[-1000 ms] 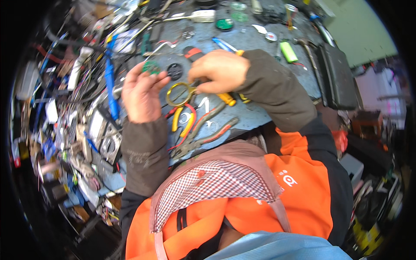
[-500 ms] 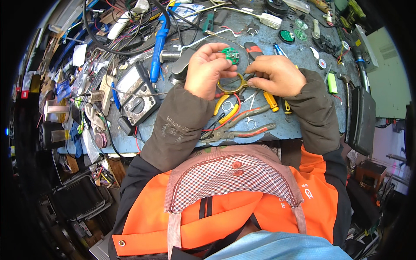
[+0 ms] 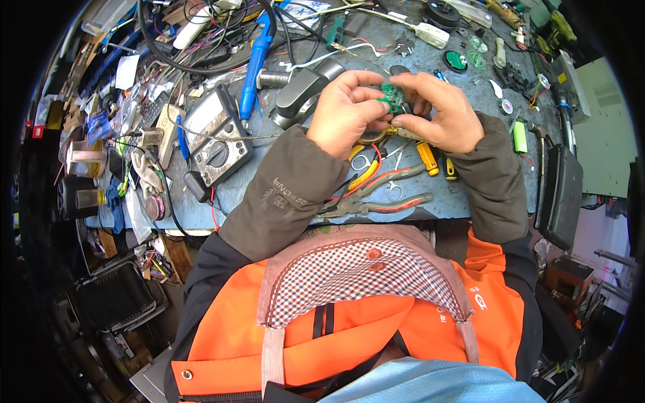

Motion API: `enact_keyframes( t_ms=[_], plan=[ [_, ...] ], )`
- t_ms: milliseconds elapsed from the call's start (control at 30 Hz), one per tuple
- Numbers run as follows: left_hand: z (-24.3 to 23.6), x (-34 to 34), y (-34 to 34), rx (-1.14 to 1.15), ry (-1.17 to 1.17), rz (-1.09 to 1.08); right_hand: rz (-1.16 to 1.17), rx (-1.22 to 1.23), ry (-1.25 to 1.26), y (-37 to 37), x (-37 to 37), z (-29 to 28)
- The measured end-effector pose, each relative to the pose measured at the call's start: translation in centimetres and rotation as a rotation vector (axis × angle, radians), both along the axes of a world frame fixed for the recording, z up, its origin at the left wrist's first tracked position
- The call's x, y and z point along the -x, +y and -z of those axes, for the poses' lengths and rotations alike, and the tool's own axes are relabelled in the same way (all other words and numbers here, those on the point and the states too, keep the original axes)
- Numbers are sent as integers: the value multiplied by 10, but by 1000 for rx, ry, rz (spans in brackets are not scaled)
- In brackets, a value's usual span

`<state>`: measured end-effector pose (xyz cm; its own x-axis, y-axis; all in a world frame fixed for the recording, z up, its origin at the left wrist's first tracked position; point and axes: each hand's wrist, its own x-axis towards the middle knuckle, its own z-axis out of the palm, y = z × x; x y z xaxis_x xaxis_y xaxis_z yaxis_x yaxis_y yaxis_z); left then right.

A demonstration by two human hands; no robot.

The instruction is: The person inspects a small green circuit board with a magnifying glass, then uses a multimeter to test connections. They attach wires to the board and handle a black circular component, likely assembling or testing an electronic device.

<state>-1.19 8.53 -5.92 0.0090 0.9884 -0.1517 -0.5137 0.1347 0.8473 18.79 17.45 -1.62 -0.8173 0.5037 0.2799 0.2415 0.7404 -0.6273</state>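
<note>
Both hands meet above the bench. My left hand (image 3: 344, 111) pinches a small round green circuit board (image 3: 393, 99) by its left side. On the board's right, my right hand (image 3: 440, 111) has its fingers curled, with the index fingertip at the board's upper edge. Under the right thumb is a brass-coloured magnifying glass (image 3: 371, 138), its ring mostly hidden by the hands. Just below lie red-and-grey pliers (image 3: 390, 205), yellow-handled pliers (image 3: 365, 176), white-ringed scissors (image 3: 396, 191) and a yellow screwdriver (image 3: 426, 158).
A multimeter (image 3: 218, 144) lies left of my left forearm, near a blue soldering tool (image 3: 252, 74) and a dark grey device (image 3: 302, 91). Tangled cables and parts crowd the left side. At right are round green boards (image 3: 455, 61), a green battery cell (image 3: 519, 136) and a black case (image 3: 560, 195).
The circuit board and my left hand have moved right to meet my right hand. The magnifying glass ring, in plain sight before, is now largely covered. The view has shifted slightly.
</note>
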Motion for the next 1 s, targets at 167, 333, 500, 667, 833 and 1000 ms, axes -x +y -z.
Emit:
enact_keyframes(
  t_ms=[167,333,500,667,833,1000],
  plan=[
    [2,-2,0,-14,-3,20,-30,10,17,2,0,8],
    [0,0,-3,-37,34,37,1,77,30,-4,2,13],
    [-4,2,-3,-17,54,28,-21,45,38,1,3,13],
    [-9,2,-2,-12,38,27,-11,51,60,2,3,12],
    [-14,4,-4,1,75,12,-35,49,74,-1,5,5],
    [-15,3,-3,16,80,-8,-16,-17,125,-1,5,9]
  ],
)
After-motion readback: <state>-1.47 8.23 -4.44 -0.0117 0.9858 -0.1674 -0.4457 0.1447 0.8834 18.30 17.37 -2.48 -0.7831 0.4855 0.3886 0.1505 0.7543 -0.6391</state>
